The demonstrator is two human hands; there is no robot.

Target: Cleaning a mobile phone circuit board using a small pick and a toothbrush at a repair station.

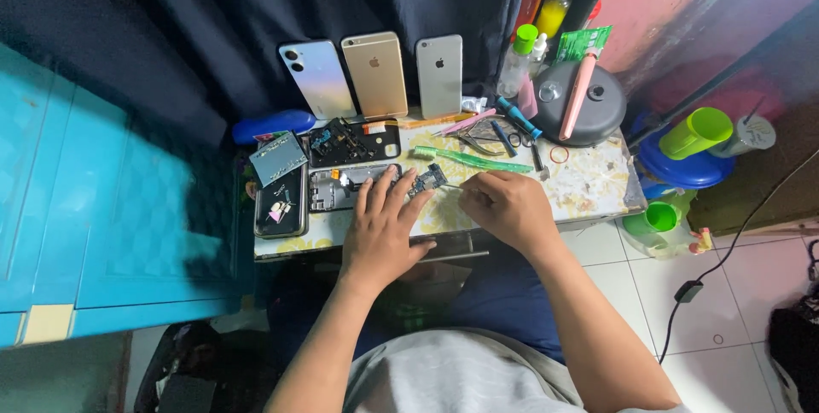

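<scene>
The opened phone chassis (358,186) lay flat on the small table (589,187), just beyond the left hand. Its long axis ran left to right, roughly parallel to the table's near edge. A small circuit board (429,179) sat at its right end, tilted up toward the right.

The left hand (381,229) lay flat, palm down, fingers spread and extended. The fingertips rested on the right part of the chassis and beside the circuit board; the hand gripped nothing.

The right hand (503,206) was curled closed, with a thin metal tool tip (451,186) showing at its left side, pointing left toward the circuit board. The grip itself was hidden by the knuckles.

A second opened phone back (352,142) lay directly behind the chassis. A dark phone (281,201) lay to its left, long axis running front to back, with a grey rectangular panel (278,158) above it. Green tweezers (472,159) lay behind the right hand. Three phones (378,75) leaned upright against the dark curtain (213,12). A round grey lid (580,104) occupied the far right corner.
</scene>
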